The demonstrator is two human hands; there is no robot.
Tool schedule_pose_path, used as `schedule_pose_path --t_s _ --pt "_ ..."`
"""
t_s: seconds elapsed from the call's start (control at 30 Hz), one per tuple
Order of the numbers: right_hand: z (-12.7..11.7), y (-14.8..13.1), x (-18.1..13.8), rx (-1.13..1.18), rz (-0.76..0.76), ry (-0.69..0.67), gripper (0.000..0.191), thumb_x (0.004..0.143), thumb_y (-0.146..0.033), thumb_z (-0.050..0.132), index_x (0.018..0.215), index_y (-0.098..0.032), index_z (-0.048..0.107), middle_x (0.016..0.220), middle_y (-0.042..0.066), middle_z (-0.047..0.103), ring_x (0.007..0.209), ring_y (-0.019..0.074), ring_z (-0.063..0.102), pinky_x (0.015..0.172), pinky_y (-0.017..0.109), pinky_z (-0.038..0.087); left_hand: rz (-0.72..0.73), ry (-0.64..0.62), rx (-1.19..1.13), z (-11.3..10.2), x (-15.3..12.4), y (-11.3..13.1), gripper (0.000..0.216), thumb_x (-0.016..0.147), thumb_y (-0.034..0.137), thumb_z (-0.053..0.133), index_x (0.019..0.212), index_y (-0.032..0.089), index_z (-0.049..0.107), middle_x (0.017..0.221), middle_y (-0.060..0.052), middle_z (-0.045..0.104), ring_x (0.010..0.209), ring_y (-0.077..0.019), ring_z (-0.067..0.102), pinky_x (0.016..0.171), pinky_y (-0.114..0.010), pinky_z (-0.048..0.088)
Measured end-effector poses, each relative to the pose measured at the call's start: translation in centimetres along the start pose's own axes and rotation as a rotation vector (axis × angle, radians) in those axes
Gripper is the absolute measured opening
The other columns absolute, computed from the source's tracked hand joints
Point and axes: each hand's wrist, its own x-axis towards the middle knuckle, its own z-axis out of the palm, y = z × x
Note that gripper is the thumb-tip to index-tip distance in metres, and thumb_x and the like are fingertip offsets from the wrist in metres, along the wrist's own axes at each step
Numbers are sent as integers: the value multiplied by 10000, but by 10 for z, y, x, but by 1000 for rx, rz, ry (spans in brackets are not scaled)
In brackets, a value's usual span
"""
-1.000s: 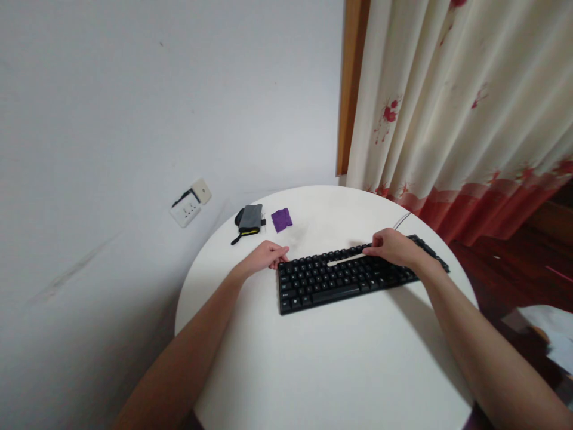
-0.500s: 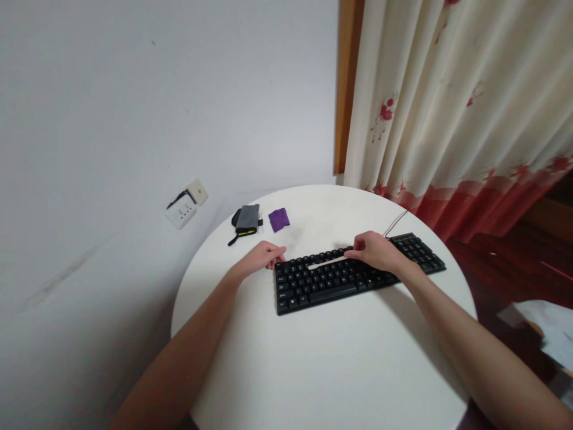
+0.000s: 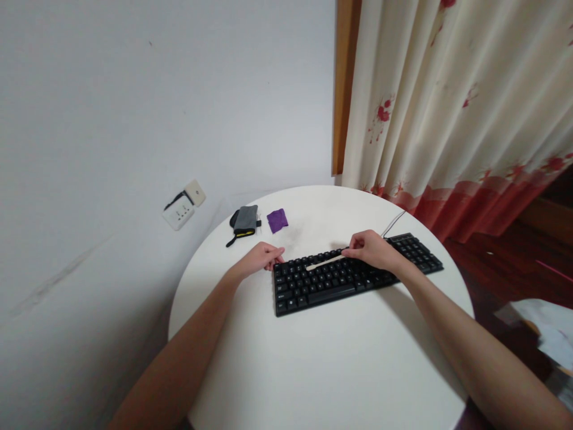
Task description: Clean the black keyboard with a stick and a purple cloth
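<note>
A black keyboard (image 3: 331,280) lies slightly slanted on the round white table (image 3: 313,370). My right hand (image 3: 371,248) is above its middle, thumb and fingers pinching a slim cream-coloured stick (image 3: 324,263) with a slightly wider tip. That tip points left and rests on or just over the upper rows of keys; I cannot tell whether it touches. At the keyboard's far left corner, my left hand (image 3: 262,258) is closed, its thumb and fingers gripping the edge. Part of the keys is hidden under my right hand.
Toward the back left of the table lie a grey pouch (image 3: 246,220) with a black strap and a folded purple cloth (image 3: 277,220). A cable (image 3: 394,224) runs off behind the keyboard. Wall with a socket (image 3: 178,213) on the left; a curtain (image 3: 412,107) hangs at the right.
The whole view has shifted very slightly. Both hands, the stick and the keyboard keep nearly the same places relative to each other.
</note>
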Motion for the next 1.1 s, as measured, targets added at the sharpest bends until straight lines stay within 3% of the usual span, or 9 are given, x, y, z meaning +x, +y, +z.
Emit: schedule_pose_path --t_s 0.67,0.97,1.1 --pt "-1 -2 -1 -61 -4 10 377 738 -528 671 650 -166 617 609 15 611 576 132 509 550 256 361 -6 9 6 -1 -1 1 493 856 520 554 706 84 729 495 -48 597 456 -110 499 485 -221 387" --pt "-37 23 -3 -220 102 11 352 723 -508 685 641 -169 636 605 29 633 579 152 532 554 271 378 -8 5 -11 0 0 -1 501 852 531 555 707 85 731 498 -50 601 455 -110 501 487 -223 387" --pt "-37 24 -2 -249 89 16 337 727 -495 685 647 -171 643 628 32 646 600 159 553 571 273 386 -4 9 -14 0 1 -3 506 852 537 550 702 88 729 507 -55 610 453 -111 507 483 -224 386"
